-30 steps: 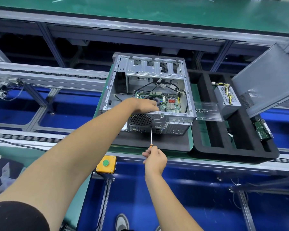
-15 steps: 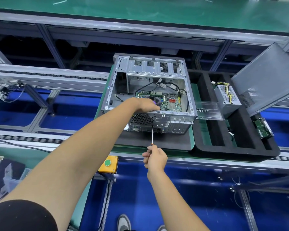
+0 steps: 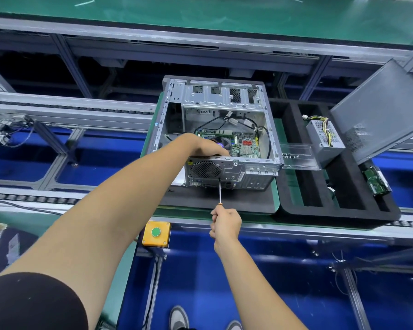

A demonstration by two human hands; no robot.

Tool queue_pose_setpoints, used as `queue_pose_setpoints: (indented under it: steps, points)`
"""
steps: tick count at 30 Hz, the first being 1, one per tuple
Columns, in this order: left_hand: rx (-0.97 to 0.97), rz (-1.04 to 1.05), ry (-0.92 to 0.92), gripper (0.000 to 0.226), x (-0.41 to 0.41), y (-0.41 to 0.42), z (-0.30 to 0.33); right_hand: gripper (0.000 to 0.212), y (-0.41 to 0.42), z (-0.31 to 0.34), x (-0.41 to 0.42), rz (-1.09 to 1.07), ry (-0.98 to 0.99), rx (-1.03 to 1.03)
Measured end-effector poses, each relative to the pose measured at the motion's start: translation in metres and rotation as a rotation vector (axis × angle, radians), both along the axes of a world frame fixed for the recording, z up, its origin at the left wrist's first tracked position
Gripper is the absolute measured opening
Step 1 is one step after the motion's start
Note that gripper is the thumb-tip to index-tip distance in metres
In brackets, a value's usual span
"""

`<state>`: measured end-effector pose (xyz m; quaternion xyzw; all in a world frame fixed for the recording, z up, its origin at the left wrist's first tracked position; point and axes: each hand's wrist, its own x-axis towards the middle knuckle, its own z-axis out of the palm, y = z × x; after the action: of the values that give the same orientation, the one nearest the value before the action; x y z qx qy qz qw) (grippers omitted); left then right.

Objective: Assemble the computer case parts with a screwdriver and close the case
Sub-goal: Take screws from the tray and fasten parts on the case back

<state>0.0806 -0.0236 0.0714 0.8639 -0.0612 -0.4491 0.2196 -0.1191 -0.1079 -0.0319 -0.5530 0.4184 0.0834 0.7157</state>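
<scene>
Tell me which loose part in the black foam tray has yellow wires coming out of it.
The grey metal power supply box, standing in the tray's far right section. The green circuit board part nearer the right edge shows no wires.

Open grey metal computer case (image 3: 215,136) lying on its side, green motherboard (image 3: 244,144) inside, thin orange-handled screwdriver (image 3: 220,189) tip against its near rear panel, grey perforated side panel (image 3: 379,110) leaning to its right
</scene>
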Motion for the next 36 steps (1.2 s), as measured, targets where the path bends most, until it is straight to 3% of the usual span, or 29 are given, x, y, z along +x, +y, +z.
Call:
queue_pose_setpoints:
  steps: [6, 13, 24, 29, 36]
  points:
    - [0.065, -0.068, 0.028, 0.098, 0.005, -0.002, -0.006, 0.018, -0.001, -0.002, 0.002, 0.002, -0.004, -0.037]
    - [0.056, -0.109, -0.097, 0.098, 0.006, -0.001, -0.009, 0.019, 0.001, -0.001, 0.002, -0.028, -0.011, -0.045]
    - [-0.108, -0.184, -0.190, 0.052, -0.003, 0.002, -0.004, 0.015, 0.003, 0.003, 0.003, -0.026, 0.011, -0.014]
    - [-0.186, -0.162, -0.207, 0.043, 0.000, 0.006, -0.007, 0.016, 0.002, 0.003, 0.004, -0.022, 0.016, -0.007]
    - [-0.250, -0.171, -0.231, 0.051, 0.002, 0.006, -0.007, 0.011, 0.004, 0.000, 0.004, -0.026, 0.010, -0.011]
